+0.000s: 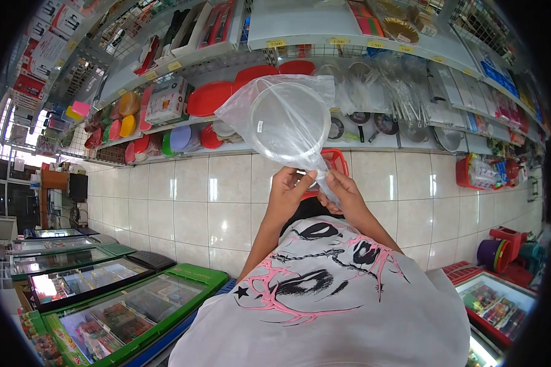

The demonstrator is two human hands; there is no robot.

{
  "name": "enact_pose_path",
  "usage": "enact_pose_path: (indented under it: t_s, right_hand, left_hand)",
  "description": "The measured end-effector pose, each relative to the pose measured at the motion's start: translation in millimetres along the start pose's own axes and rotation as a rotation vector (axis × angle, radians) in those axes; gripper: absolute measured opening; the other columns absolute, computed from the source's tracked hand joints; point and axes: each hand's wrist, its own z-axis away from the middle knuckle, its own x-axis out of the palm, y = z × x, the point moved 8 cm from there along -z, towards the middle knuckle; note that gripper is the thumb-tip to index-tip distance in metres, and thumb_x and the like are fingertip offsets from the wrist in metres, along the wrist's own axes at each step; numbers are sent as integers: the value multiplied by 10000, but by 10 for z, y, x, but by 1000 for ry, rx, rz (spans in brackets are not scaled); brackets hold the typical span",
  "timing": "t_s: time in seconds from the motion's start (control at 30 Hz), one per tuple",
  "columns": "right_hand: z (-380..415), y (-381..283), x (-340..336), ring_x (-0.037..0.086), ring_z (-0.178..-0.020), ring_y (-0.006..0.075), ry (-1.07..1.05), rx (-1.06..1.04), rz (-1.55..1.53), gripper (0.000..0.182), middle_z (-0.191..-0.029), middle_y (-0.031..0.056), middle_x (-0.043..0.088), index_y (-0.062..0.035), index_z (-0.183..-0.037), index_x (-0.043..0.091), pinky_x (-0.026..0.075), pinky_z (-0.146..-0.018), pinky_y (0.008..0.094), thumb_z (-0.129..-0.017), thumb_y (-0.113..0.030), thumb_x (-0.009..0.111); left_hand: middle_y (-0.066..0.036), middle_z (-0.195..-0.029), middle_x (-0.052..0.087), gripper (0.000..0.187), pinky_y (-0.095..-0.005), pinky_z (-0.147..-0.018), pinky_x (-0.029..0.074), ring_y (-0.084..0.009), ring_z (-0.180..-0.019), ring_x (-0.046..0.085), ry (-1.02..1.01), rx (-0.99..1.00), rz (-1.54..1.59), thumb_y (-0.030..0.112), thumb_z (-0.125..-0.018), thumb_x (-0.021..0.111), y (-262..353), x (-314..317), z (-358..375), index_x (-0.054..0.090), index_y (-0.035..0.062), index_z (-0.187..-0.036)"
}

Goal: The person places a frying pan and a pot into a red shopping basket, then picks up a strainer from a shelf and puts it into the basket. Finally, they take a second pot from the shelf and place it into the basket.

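Note:
A large round strainer in a clear plastic bag is held upright before my chest. A small white label shows on its mesh, and loose plastic spreads past its rim. My left hand pinches the bagged neck of the strainer between thumb and fingers. Lower down, my right hand is wrapped round the handle, which the plastic partly veils. Behind my hands, a red basket shows in part; whatever lies in it is hidden.
Shelves across the front carry red plastic lids, bagged utensils and frying pans. A filled red basket sits on the tiled floor at right. Glass-topped freezers line the left; another freezer is at right.

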Motion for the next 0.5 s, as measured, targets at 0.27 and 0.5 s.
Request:
enact_pose_path:
  t_s: [0.27, 0.5]
  right_hand:
    - [6, -18, -9, 388, -490, 22, 4, -8, -13, 327, -686, 0, 556, -104, -1057, 558, 275, -430, 173, -1025, -410, 446]
    - [-23, -286, -203, 494, -544, 95, 153, -389, 500, 371, -685, 35, 560, -39, -1114, 588, 373, -497, 239, -1036, -366, 432]
  left_hand:
    - [-79, -1073, 657, 265, -284, -893, 452, -131, -1001, 605, 0, 11, -9, 64, -903, 646, 7, 12, -14, 604, -24, -1149]
    - [-145, -1290, 549, 486, -357, -927, 484, -228, -1111, 585, 54, 71, 51, 318, -961, 561, 199, -300, -81, 474, 0, -1318]
